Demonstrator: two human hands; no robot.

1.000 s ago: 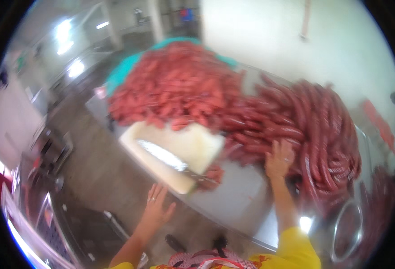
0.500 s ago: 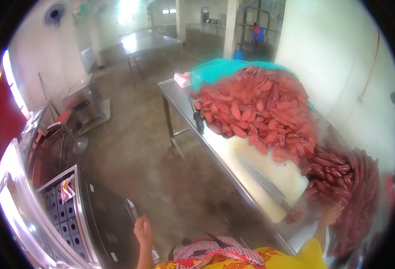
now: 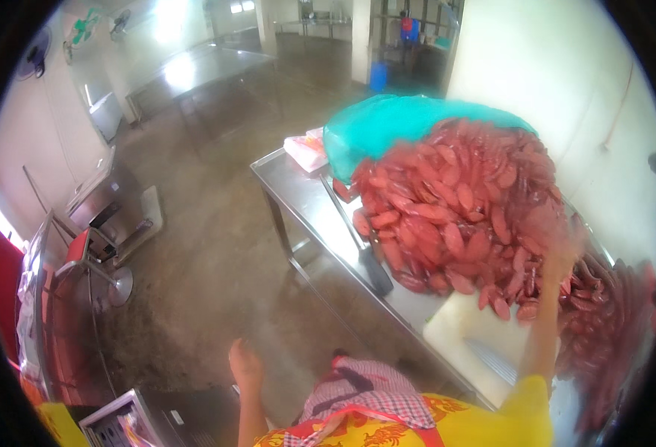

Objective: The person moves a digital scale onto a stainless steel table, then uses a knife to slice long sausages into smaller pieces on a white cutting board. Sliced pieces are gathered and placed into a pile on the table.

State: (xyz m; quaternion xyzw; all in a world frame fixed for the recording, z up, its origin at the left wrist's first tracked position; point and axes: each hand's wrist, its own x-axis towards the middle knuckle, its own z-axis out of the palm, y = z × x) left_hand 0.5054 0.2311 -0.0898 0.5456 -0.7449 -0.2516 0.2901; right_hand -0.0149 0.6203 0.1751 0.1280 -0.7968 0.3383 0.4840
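Observation:
My right hand [image 3: 561, 257] reaches forward over the right side of a large heap of red sausage pieces [image 3: 447, 216], many cut on a slant. It is smeared by motion, so I cannot make out its fingers or a hold. Close by on the right lie whole dark-red sausages [image 3: 603, 328]. A knife [image 3: 492, 361] rests on the white cutting board [image 3: 451, 324], partly behind my right forearm. My left hand [image 3: 247, 366] hangs low, off the table's left side, fingers loosely apart, with nothing seen in it.
The steel table [image 3: 287, 175] carries a green plastic sheet [image 3: 373, 130] behind the heap, a pink-white packet [image 3: 307, 151] and a long tool with a black handle [image 3: 375, 272]. A dark steel-rimmed machine [image 3: 123, 421] stands lower left. A white wall [image 3: 551, 67] borders the right.
My right hand has moved forward from beside the whole sausages to the heap. My left hand was a fist near the dark machine and is now looser. The whole view has shifted.

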